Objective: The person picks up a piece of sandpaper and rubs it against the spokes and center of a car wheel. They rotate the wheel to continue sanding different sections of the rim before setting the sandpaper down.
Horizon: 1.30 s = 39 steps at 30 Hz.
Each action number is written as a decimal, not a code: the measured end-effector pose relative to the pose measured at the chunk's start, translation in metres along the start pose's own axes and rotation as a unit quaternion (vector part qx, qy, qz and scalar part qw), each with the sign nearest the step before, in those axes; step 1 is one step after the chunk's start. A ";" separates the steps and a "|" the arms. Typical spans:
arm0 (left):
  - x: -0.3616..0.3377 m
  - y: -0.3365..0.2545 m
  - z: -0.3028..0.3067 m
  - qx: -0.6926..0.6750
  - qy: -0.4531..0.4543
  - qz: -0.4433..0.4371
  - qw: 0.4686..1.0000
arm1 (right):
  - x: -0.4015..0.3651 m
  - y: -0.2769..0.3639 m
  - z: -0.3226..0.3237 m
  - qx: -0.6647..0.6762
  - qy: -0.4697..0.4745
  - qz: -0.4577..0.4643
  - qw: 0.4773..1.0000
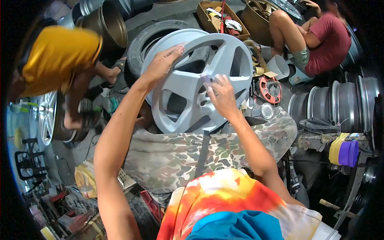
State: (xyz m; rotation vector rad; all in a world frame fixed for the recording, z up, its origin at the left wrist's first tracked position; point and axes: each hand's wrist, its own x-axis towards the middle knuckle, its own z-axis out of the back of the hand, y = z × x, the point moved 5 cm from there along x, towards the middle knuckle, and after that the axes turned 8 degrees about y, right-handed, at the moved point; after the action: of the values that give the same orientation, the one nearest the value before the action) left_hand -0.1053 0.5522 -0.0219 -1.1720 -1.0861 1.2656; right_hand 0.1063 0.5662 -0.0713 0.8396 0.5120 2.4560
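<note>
A grey five-spoke alloy wheel stands tilted in front of my knees, face toward me. My left hand grips its upper left edge, with the fingertips over the outer lip. My right hand is at the wheel's middle, pinching a small purple piece that looks like sandpaper. That piece is pressed against a spoke near the hub, and the fingers are slightly blurred. Behind the wheel lies a black tyre. The lower edge of the wheel meets my camouflage-covered lap.
A person in yellow is at the left, and one in a red shirt sits at the right. Wheel barrels line the right side. A box of tools, a red reel and a tin can stand nearby.
</note>
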 end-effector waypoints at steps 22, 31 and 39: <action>-0.005 -0.015 -0.011 0.278 -0.074 -0.095 0.953 | 0.015 -0.032 0.027 -0.289 0.023 0.139 0.947; 0.018 -0.015 -0.020 0.356 -0.064 -0.146 0.921 | 0.054 -0.050 0.057 -0.331 0.115 0.204 0.914; 0.019 -0.013 -0.020 0.431 -0.085 -0.209 0.874 | 0.041 -0.039 0.040 -0.253 0.147 0.240 0.926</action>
State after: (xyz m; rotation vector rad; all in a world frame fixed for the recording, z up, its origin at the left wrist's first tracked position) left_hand -0.0831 0.5709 -0.0121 -0.1360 -0.6909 1.2922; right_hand 0.1165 0.6285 -0.0420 0.4108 -0.2773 2.9771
